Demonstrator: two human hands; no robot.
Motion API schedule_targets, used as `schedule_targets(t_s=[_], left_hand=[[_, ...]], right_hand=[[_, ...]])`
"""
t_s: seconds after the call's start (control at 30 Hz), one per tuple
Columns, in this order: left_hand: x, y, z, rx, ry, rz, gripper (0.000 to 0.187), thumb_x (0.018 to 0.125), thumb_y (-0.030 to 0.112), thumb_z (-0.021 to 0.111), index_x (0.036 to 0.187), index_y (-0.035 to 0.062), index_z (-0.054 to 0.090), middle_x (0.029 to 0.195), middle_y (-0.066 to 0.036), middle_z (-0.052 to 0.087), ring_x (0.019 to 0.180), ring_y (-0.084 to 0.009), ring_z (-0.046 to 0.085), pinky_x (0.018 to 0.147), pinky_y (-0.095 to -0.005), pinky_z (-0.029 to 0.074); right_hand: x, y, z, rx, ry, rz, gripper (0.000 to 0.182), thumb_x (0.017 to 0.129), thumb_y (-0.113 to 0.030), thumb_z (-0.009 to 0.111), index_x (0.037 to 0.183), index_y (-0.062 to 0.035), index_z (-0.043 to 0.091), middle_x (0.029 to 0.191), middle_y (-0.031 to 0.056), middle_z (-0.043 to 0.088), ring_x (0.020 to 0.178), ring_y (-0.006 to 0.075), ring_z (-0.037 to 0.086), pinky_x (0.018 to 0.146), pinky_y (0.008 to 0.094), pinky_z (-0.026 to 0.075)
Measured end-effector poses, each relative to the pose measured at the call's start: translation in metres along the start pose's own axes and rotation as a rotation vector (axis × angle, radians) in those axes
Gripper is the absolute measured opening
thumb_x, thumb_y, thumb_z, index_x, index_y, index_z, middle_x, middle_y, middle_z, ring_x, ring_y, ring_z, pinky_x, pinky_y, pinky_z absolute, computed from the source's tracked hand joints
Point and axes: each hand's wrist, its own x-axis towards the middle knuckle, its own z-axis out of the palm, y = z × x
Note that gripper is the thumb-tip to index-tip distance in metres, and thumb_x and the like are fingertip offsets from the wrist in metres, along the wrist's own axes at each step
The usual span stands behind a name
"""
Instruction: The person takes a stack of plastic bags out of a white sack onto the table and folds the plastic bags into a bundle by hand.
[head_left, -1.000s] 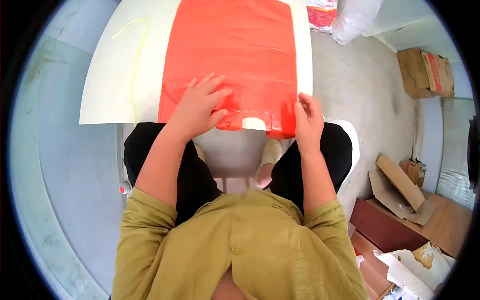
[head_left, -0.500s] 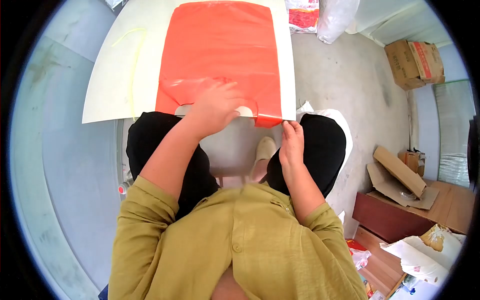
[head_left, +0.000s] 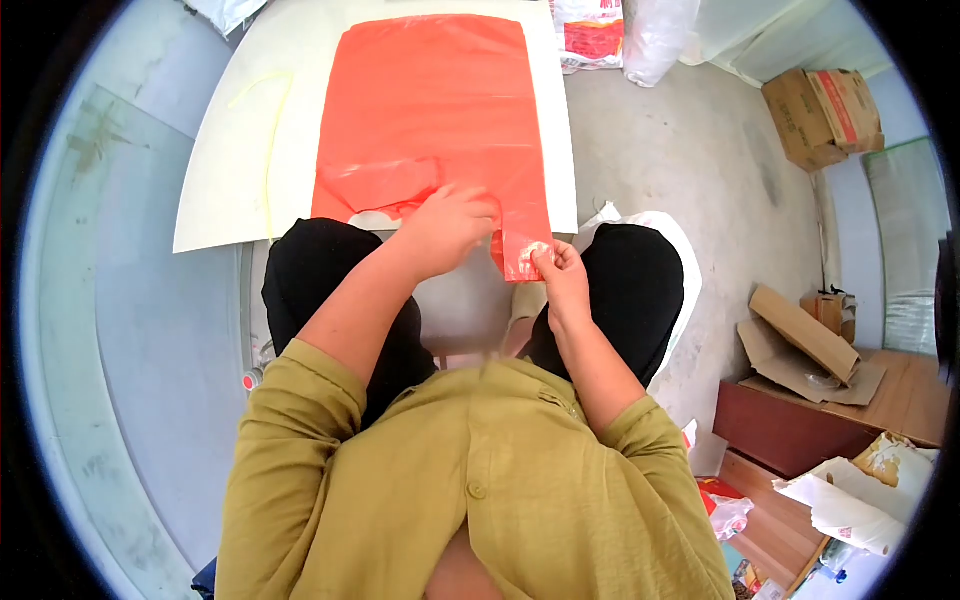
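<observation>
A red plastic bag point(head_left: 435, 95) lies flat on a pale board point(head_left: 220, 180), its handle end towards me. My right hand point(head_left: 568, 285) pinches the lower corner of the right handle strip, which hangs past the board's near edge. At the inner side of that strip, beside the handle cut-out, my left hand point(head_left: 445, 230) has its fingers bent and pressed together on the red plastic. The fingertips of my left hand are partly hidden. To the left on the board lies a thin yellow string point(head_left: 268, 150).
My knees are under the board's near edge. White sacks point(head_left: 590, 35) stand beyond it at the right. A cardboard box point(head_left: 820, 115) is by the far right wall, and flattened cardboard point(head_left: 800, 350) rests on a brown wooden piece point(head_left: 790, 430). A red-capped bottle point(head_left: 252, 379) is at the left.
The right handle strip, folded at the board's edge before, now extends towards me. My right hand has moved onto its corner, and my left hand has shifted right and closed on the plastic.
</observation>
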Motion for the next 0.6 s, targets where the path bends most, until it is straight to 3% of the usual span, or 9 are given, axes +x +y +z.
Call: schedule_targets(t_s=[0.23,0.33,0.4,0.5,0.6], left_hand=[[0.000,0.002,0.001,0.005,-0.072,-0.026,0.041,0.086,0.009,0.076,0.127,0.0108,0.070,0.134,-0.008,0.065,0.139,-0.0327,0.052,0.112,-0.0526,0.044],[0.003,0.000,0.008,0.036,-0.136,0.013,0.039,0.085,0.008,0.075,0.124,0.0107,0.071,0.132,-0.010,0.063,0.134,-0.0328,0.054,0.110,-0.0495,0.045],[0.001,0.001,0.011,0.035,-0.075,0.049,0.038,0.084,0.009,0.076,0.122,0.0105,0.072,0.132,-0.011,0.061,0.132,-0.0328,0.055,0.110,-0.0477,0.045],[-0.001,0.006,0.008,0.028,-0.063,0.050,0.037,0.083,0.010,0.077,0.120,0.0108,0.072,0.135,-0.012,0.059,0.131,-0.0330,0.055,0.110,-0.0459,0.045],[-0.002,0.011,0.006,0.064,-0.104,0.035,0.042,0.082,0.011,0.079,0.124,0.0091,0.070,0.136,-0.014,0.058,0.132,-0.0337,0.054,0.111,-0.0447,0.044]], right_hand=[[-0.011,-0.019,-0.007,-0.063,-0.025,-0.002,0.036,0.098,-0.007,0.071,0.131,0.0010,0.058,0.121,0.0115,0.070,0.109,0.0176,0.067,0.096,0.0339,0.054],[-0.008,-0.024,-0.008,-0.116,-0.034,-0.045,0.045,0.097,-0.006,0.069,0.139,0.0005,0.055,0.124,0.0120,0.069,0.112,0.0199,0.066,0.097,0.0352,0.053],[-0.008,-0.028,-0.006,-0.126,-0.043,-0.079,0.050,0.096,-0.005,0.069,0.143,0.0007,0.054,0.124,0.0115,0.069,0.112,0.0208,0.066,0.098,0.0349,0.053],[-0.006,-0.036,-0.009,-0.245,-0.137,-0.182,0.045,0.096,-0.006,0.069,0.139,0.0010,0.060,0.121,0.0097,0.070,0.110,0.0202,0.067,0.097,0.0338,0.053],[0.004,-0.042,-0.017,-0.626,-0.162,-0.313,0.032,0.099,-0.008,0.068,0.129,0.0018,0.067,0.106,0.0040,0.071,0.093,0.0099,0.065,0.086,0.0264,0.052]])
